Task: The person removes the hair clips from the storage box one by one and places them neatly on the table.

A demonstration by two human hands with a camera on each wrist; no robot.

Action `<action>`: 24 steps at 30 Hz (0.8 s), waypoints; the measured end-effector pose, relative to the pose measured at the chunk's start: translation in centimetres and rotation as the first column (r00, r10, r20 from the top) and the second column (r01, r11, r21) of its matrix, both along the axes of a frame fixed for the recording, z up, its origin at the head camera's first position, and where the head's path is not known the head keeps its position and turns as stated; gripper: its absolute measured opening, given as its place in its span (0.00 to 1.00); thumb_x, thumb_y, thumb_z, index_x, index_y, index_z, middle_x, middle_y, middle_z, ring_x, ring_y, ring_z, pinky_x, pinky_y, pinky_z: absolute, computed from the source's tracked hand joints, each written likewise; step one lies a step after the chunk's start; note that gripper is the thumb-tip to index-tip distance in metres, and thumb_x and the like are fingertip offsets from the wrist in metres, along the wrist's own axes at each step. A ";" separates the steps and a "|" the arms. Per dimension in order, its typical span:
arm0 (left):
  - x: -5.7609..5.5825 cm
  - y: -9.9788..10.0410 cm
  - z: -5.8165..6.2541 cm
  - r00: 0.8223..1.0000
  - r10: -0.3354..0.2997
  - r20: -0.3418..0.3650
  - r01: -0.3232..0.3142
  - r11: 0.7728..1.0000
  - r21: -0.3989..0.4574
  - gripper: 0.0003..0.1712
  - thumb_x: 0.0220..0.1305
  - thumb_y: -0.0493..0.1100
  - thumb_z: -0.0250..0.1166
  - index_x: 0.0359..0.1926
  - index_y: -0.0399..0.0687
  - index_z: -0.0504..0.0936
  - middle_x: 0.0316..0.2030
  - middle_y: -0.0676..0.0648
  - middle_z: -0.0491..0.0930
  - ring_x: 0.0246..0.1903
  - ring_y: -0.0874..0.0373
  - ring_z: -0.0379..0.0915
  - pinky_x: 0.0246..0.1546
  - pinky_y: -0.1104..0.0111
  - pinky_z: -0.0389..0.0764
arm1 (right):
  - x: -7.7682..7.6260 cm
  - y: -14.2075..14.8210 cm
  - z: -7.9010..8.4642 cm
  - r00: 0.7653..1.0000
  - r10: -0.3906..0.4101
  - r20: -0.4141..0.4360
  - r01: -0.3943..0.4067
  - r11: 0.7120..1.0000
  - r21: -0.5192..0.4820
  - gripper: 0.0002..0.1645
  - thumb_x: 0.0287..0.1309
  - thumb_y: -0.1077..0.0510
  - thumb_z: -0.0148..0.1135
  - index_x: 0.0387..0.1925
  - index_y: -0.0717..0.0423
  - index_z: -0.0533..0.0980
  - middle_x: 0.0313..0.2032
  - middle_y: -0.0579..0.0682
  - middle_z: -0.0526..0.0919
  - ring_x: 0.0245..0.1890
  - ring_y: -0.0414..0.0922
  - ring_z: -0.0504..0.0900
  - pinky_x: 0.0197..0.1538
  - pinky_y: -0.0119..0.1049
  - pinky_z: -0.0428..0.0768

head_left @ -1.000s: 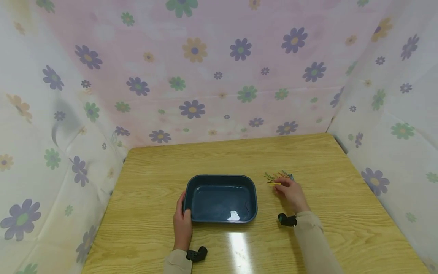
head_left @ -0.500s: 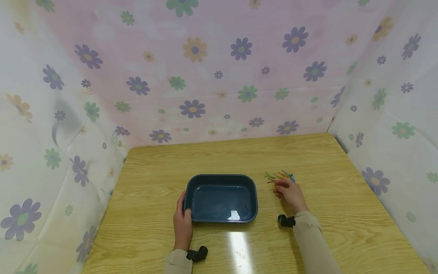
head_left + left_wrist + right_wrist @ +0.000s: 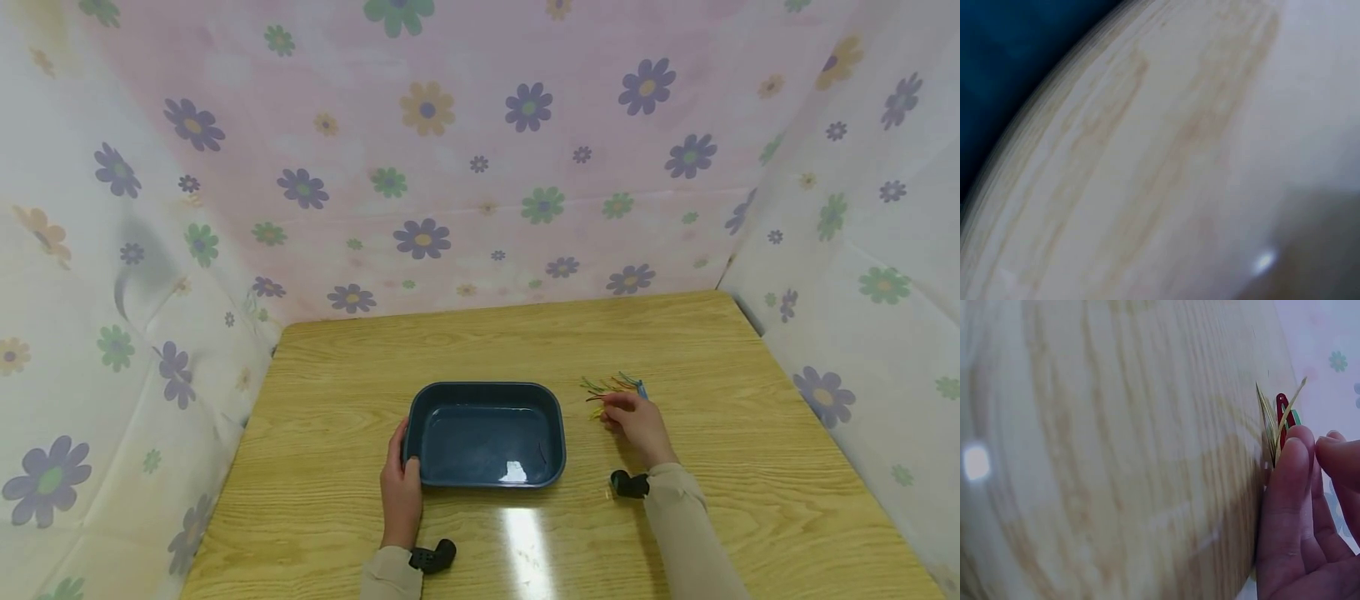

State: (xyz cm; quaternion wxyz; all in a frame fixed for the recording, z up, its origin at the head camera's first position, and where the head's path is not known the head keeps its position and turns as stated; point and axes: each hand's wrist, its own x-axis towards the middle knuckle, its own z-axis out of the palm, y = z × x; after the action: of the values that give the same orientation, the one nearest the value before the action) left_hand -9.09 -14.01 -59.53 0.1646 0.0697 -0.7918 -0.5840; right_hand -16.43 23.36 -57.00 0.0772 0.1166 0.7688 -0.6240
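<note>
A dark blue rectangular tray [image 3: 487, 396] stands upright on the table. My left hand [image 3: 401, 487] grips its left side, thumb on the rim and fingers along the outer wall. One dark thin curved piece [image 3: 542, 452] shows inside the tray. To its right is a small heap of thin coloured snap hair clips [image 3: 618, 383], in green, orange, red and blue. At its near edge, my right hand [image 3: 636, 425] pinches a hair clip between thumb and fingertips, which mostly hide it. In the right wrist view, a red hair clip [image 3: 1282, 415] and a thin yellow strand [image 3: 1294, 403] stick up beyond the fingers.
The wood-grain table [image 3: 360, 367] is enclosed by flowered cloth at the back [image 3: 480, 208] and both sides. Light reflects off the tabletop in front of the tray. Each wrist wears a black camera; the right wrist camera [image 3: 628, 483] sits just above the table.
My right fingers have shifted slightly at the heap, and the yellow piece beneath them has turned and slid a little nearer. The left hand and tray have stayed in place.
</note>
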 end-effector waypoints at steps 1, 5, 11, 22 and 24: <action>0.0 0.0 0.0 1.000 0.000 -0.001 0.000 1.000 0.002 0.34 0.57 0.31 0.44 0.64 0.64 0.62 0.60 0.65 0.62 0.59 0.67 0.55 0.46 0.73 0.61 | 0.0 0.0 0.0 1.000 0.003 -0.002 -0.003 1.000 0.003 0.18 0.60 0.62 0.51 0.51 0.66 0.70 0.46 0.62 0.73 0.37 0.46 0.78 0.38 0.35 0.77; 0.0 0.0 -0.1 1.000 -0.003 -0.005 0.003 1.000 0.011 0.34 0.58 0.31 0.44 0.64 0.64 0.62 0.60 0.64 0.62 0.59 0.65 0.56 0.41 0.71 0.61 | -0.1 0.1 0.2 0.999 0.036 -0.009 -0.035 0.999 0.020 0.21 0.60 0.56 0.52 0.51 0.64 0.71 0.45 0.62 0.75 0.38 0.48 0.79 0.38 0.36 0.77; 0.0 0.0 -0.1 1.000 -0.007 -0.010 0.007 1.000 0.012 0.35 0.58 0.31 0.44 0.64 0.64 0.62 0.60 0.63 0.61 0.60 0.65 0.56 0.42 0.71 0.61 | -0.4 -0.9 1.5 0.977 0.204 -0.055 -0.203 0.979 0.028 0.26 0.58 0.50 0.54 0.53 0.64 0.70 0.45 0.62 0.76 0.40 0.52 0.78 0.40 0.40 0.76; 0.0 0.0 -0.1 1.000 -0.006 0.011 0.006 1.000 0.015 0.34 0.59 0.32 0.44 0.64 0.64 0.62 0.60 0.64 0.61 0.56 0.66 0.60 0.42 0.68 0.63 | -1.2 -3.1 5.5 0.807 0.587 -0.060 -0.574 0.805 0.150 0.21 0.57 0.52 0.55 0.52 0.52 0.72 0.41 0.55 0.77 0.37 0.57 0.76 0.40 0.50 0.74; 0.0 0.0 0.0 1.000 -0.011 0.015 0.010 1.000 0.011 0.34 0.59 0.32 0.44 0.64 0.64 0.61 0.60 0.64 0.61 0.59 0.66 0.56 0.46 0.68 0.63 | -1.6 -3.6 6.3 0.757 0.652 -0.045 -0.638 0.752 0.167 0.20 0.58 0.53 0.54 0.52 0.53 0.72 0.41 0.54 0.77 0.36 0.55 0.76 0.40 0.49 0.74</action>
State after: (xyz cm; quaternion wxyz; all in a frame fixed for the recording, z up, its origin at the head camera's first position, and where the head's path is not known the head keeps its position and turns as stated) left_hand -9.06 -14.02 -59.52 0.1551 0.0710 -0.7901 -0.5887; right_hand -18.01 19.74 -50.75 0.2409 -0.1820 0.8067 -0.5081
